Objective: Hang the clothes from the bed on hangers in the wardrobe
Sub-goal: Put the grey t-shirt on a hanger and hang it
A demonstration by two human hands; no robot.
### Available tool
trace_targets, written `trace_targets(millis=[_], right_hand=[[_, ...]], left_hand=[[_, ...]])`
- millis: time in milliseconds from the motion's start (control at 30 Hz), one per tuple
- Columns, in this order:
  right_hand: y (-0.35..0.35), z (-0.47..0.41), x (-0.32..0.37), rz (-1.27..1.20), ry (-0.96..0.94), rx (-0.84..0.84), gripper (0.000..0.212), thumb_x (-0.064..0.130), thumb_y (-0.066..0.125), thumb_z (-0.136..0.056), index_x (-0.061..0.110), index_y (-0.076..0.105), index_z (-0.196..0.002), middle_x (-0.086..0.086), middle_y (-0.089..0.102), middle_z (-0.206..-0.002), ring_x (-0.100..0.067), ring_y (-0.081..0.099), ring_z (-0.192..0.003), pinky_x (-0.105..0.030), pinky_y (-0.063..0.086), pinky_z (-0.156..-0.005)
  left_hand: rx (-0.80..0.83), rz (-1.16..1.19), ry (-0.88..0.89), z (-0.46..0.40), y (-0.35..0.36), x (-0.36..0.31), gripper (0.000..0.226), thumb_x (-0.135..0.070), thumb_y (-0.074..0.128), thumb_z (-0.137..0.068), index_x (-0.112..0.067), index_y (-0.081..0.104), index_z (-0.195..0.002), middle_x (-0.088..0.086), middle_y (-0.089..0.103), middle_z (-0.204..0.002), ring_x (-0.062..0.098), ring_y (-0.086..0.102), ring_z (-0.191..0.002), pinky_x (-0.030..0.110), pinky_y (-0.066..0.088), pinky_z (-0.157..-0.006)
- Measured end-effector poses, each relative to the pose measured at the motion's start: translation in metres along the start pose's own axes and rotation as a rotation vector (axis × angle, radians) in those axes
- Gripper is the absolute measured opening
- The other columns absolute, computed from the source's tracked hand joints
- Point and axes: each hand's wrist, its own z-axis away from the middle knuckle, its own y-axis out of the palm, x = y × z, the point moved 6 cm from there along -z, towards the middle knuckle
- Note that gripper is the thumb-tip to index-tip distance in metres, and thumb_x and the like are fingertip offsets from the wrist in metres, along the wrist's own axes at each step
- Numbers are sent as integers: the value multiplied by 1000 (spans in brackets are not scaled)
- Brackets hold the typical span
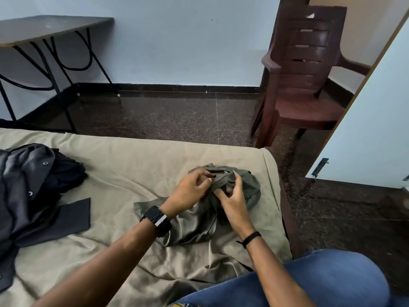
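Note:
An olive-green garment (194, 224) lies bunched on the tan bed sheet (124, 171) near the bed's right corner. My left hand (190, 191), with a black watch on the wrist, pinches a fold at the garment's top. Close beside it, my right hand (232, 200), with a thin black band on the wrist, grips the same bunched fabric with curled fingers. A pile of dark grey and black clothes (33, 189) lies at the bed's left edge. No hanger or wardrobe interior is in view.
A brown plastic chair (307, 83) stands on the dark speckled floor beyond the bed's right corner. A folding table with black legs (51, 27) is at the back left. A pale door (376, 129) with a latch rises at the right. My blue-jeaned knee (332, 282) rests on the bed.

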Motion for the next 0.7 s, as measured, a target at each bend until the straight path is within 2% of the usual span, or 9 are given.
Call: trace_targets(millis=[67,133,167,200,267,367,467,600,700], right_hand=[[1,1,9,58,-63,107,74,1,61,-86,36,31,-144,2,59,-129,-12,61,-112,-31,49,-97],[3,1,22,137,-113,223,78,-4,51,-83,47,35,-140,9,62,-122,-17,65,-97,-31,54,-86],[3,0,28,217,-131,255,79,-7,47,-83,48,38,-139,5,64,-119,-23,65,-96,-37,55,-86],[0,-2,36,332,-155,267,78,-10,44,-83,45,40,-140,-1,65,-118,-26,65,-99,-42,54,-90],[-6,-10,51,657,-224,256,68,-6,42,-87,34,39,-141,-10,63,-122,-22,61,-111,-39,48,-99],[-15,-25,73,1004,-345,220,50,0,44,-92,20,47,-138,-9,64,-122,-24,58,-115,-34,43,-100],[-12,-34,82,1085,-402,280,41,-3,51,-88,14,59,-125,-4,64,-121,-22,57,-114,-32,42,-101],[-2,-39,85,1128,-470,280,17,2,60,-83,11,67,-96,-4,58,-95,-22,55,-94,-21,38,-80],[3,-44,97,1065,-533,258,10,5,65,-78,11,59,-82,-2,49,-92,-20,49,-91,-24,38,-82]], left_hand=[[86,57,22,6,6,-3,13,-15,55,-96,-11,65,-103,-6,66,-79,1,60,-70,21,48,-70],[135,61,81,8,7,-9,16,-17,55,-96,-12,66,-106,4,70,-96,13,65,-88,31,51,-84],[129,54,113,7,6,-12,17,-17,54,-97,-10,66,-107,11,69,-101,20,64,-92,36,49,-87],[103,78,122,6,4,-13,18,-15,54,-97,-8,66,-109,16,67,-103,22,62,-92,40,48,-89],[25,200,92,5,1,-10,19,-13,53,-97,-6,66,-110,18,67,-101,22,62,-90,44,49,-88],[-57,282,56,7,1,-2,16,-13,55,-96,-5,64,-106,9,60,-81,19,53,-76,44,44,-75],[-58,271,73,12,4,4,14,-15,54,-97,-5,62,-103,8,54,-78,18,46,-72,39,38,-69],[6,250,32,18,12,14,20,-24,63,-92,-19,56,-110,7,61,-86,17,56,-73,29,47,-66],[82,-35,13,28,21,30,59,-35,77,-78,-28,41,-124,-3,62,-112,9,61,-99,24,49,-85]])
